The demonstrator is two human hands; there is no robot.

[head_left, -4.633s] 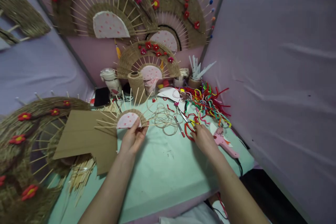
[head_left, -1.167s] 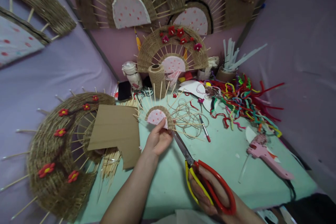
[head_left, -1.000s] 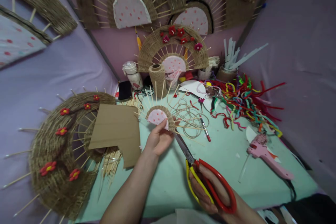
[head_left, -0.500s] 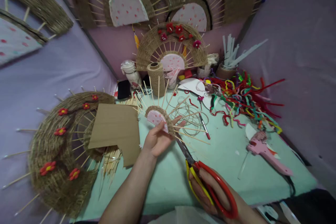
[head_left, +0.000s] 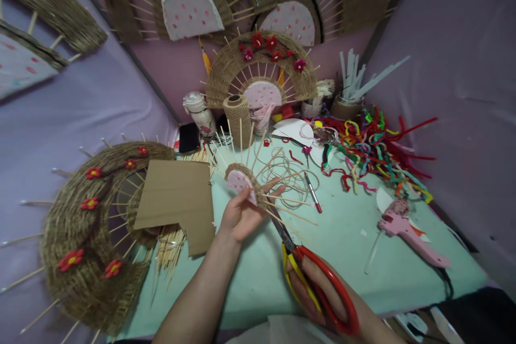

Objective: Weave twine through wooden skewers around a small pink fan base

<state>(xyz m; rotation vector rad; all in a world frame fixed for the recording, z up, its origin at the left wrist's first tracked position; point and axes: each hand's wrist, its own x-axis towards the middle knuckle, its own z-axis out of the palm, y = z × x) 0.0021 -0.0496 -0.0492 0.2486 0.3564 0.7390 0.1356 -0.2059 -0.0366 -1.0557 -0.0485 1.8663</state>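
My left hand (head_left: 242, 216) grips a small half-round fan (head_left: 245, 180) of pink spotted card ringed with jute twine, with wooden skewers sticking out like spokes. It holds the fan tilted above the mint-green table (head_left: 346, 236). My right hand (head_left: 318, 293) has its fingers through the red and yellow handles of a pair of scissors (head_left: 310, 274). The scissor blades point up and left, and their tips reach the fan's lower right edge beside my left fingers. Loose jute twine (head_left: 288, 172) lies coiled just behind the fan.
A cardboard piece (head_left: 175, 201) and a large woven fan with red flowers (head_left: 91, 226) lie at left. A twine spool (head_left: 237, 118), pipe cleaners (head_left: 374, 156), a pink glue gun (head_left: 407, 228) and a pen (head_left: 312, 193) sit around. Finished fans hang on the back wall.
My right hand picked up the scissors from the table's right and brought the blades to the fan. In the last second the fan tilted clockwise and the blades stayed against its edge.
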